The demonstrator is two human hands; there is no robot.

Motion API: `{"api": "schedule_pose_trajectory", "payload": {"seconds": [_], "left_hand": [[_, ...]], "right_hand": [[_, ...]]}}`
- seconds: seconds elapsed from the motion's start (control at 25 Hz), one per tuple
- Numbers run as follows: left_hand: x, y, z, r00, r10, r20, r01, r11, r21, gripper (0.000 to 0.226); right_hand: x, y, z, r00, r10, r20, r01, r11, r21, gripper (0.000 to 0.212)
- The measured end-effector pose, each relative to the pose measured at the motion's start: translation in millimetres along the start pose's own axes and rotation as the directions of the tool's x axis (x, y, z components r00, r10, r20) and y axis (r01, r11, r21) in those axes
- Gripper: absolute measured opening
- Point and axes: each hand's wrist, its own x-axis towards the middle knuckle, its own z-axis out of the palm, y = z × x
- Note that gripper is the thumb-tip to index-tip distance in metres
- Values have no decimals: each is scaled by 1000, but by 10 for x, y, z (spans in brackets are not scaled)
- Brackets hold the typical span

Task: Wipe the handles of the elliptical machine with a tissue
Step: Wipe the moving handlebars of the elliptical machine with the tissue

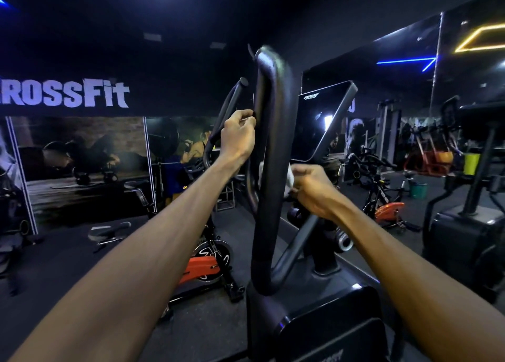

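Observation:
A thick black looped handle (270,148) of the elliptical machine rises in front of me. My left hand (237,136) grips the handle's left side high up, fingers curled round it. My right hand (311,189) holds a white tissue (290,180) and presses it against the handle's right side at mid height. Part of the tissue shows on the handle's left edge too. A second, thinner handle (229,104) stands further back on the left. The machine's dark console screen (319,121) sits behind the looped handle.
An orange and black spin bike (207,263) stands on the floor at left. More bikes (382,197) and machines fill the right side, beside a wall mirror (404,74). A black stepper-like machine (470,219) stands at far right. The elliptical's base housing (317,320) lies below my arms.

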Motion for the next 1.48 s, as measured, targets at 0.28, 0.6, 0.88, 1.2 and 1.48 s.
{"api": "schedule_pose_trajectory", "payload": {"seconds": [0.28,0.6,0.88,1.2,1.48], "left_hand": [[-52,-2,38,1000,10,-8,-10,1000,6,26],[-64,27,56,1000,6,-28,-6,1000,-4,23],[-73,22,67,998,21,-53,-21,1000,14,21],[-90,67,168,991,46,-124,-34,995,91,14],[-4,46,194,990,54,-127,-37,990,134,3]], "right_hand": [[-295,-157,142,976,207,63,-213,973,91,35],[-318,-212,80,974,126,187,-111,990,-85,46],[-320,-378,-20,931,265,249,-229,959,-165,38],[-114,-649,47,992,121,-19,-122,990,-71,29],[39,-1157,129,972,94,-213,-89,996,30,19]]}}
